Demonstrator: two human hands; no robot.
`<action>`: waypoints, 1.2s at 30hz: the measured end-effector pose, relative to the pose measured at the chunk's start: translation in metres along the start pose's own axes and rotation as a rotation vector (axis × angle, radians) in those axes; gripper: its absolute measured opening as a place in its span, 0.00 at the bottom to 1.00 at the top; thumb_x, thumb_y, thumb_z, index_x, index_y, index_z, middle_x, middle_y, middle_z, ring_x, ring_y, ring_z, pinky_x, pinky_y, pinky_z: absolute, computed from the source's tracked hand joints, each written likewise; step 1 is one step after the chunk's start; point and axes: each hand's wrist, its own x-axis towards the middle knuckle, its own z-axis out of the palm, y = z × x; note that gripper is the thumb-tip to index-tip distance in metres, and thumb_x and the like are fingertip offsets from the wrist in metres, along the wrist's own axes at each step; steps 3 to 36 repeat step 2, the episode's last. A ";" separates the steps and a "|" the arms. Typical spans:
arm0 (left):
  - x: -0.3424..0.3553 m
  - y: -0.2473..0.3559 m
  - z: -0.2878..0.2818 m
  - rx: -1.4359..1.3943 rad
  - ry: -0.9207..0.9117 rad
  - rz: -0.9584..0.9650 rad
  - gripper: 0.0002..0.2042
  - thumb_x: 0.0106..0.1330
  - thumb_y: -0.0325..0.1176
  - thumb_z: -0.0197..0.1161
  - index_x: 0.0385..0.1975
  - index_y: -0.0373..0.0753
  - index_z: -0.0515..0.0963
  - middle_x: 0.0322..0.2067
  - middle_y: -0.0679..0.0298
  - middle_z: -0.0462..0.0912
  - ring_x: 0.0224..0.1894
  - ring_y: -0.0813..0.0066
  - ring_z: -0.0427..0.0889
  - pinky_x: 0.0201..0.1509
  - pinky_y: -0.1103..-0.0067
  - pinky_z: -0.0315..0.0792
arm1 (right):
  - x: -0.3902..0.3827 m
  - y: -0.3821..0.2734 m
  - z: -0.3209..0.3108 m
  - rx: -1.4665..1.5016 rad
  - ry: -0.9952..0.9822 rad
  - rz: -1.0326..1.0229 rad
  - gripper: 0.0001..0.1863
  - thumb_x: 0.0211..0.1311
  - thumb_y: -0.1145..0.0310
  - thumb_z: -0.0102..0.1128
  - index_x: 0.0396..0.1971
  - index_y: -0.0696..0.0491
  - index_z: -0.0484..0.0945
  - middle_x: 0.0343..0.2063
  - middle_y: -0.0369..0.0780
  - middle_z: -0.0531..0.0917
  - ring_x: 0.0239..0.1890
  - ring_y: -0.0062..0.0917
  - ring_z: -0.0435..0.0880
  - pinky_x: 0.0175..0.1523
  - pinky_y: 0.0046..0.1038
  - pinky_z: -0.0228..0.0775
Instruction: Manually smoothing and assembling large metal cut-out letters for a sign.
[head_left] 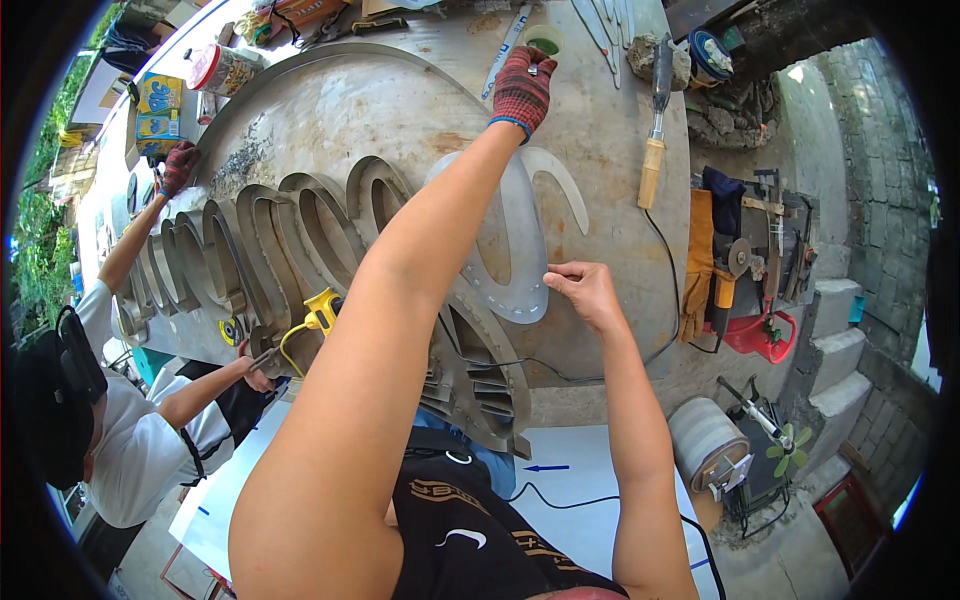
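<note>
My left hand (pixel 522 92), in a red knit glove, reaches to the far side of the metal table. Its fingers are closed beside a small cup of green contents (pixel 545 41); a bit of metal shows at them, but what they hold is unclear. My bare right hand (pixel 590 296) has thumb and forefinger pinched together at the right edge of a flat, curved grey metal letter piece (pixel 515 285). Anything between those fingertips is too small to make out. Light dots run along the piece's lower curve. Raised metal letter shapes (pixel 310 225) stand to the left.
A wooden-handled soldering iron (pixel 652 170) lies right, its cord crossing the table. A yellow tool (pixel 322 311) sits by the letters. A co-worker (pixel 130 430) works at left, one gloved hand (pixel 180 168) at a large metal strip. Tools and an angle grinder (pixel 738 258) stand beyond the right edge.
</note>
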 end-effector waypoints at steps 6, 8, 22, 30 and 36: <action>0.005 0.003 -0.009 0.022 -0.023 -0.061 0.17 0.69 0.41 0.69 0.54 0.42 0.80 0.46 0.49 0.88 0.48 0.52 0.86 0.56 0.64 0.76 | 0.000 0.004 0.000 0.002 0.000 0.008 0.16 0.60 0.70 0.76 0.46 0.63 0.88 0.38 0.44 0.90 0.40 0.23 0.86 0.48 0.26 0.77; 0.005 0.003 -0.009 0.022 -0.023 -0.061 0.17 0.69 0.41 0.69 0.54 0.42 0.80 0.46 0.49 0.88 0.48 0.52 0.86 0.56 0.64 0.76 | 0.000 0.004 0.000 0.002 0.000 0.008 0.16 0.60 0.70 0.76 0.46 0.63 0.88 0.38 0.44 0.90 0.40 0.23 0.86 0.48 0.26 0.77; 0.005 0.003 -0.009 0.022 -0.023 -0.061 0.17 0.69 0.41 0.69 0.54 0.42 0.80 0.46 0.49 0.88 0.48 0.52 0.86 0.56 0.64 0.76 | 0.000 0.004 0.000 0.002 0.000 0.008 0.16 0.60 0.70 0.76 0.46 0.63 0.88 0.38 0.44 0.90 0.40 0.23 0.86 0.48 0.26 0.77; 0.005 0.003 -0.009 0.022 -0.023 -0.061 0.17 0.69 0.41 0.69 0.54 0.42 0.80 0.46 0.49 0.88 0.48 0.52 0.86 0.56 0.64 0.76 | 0.000 0.004 0.000 0.002 0.000 0.008 0.16 0.60 0.70 0.76 0.46 0.63 0.88 0.38 0.44 0.90 0.40 0.23 0.86 0.48 0.26 0.77; 0.005 0.003 -0.009 0.022 -0.023 -0.061 0.17 0.69 0.41 0.69 0.54 0.42 0.80 0.46 0.49 0.88 0.48 0.52 0.86 0.56 0.64 0.76 | 0.000 0.004 0.000 0.002 0.000 0.008 0.16 0.60 0.70 0.76 0.46 0.63 0.88 0.38 0.44 0.90 0.40 0.23 0.86 0.48 0.26 0.77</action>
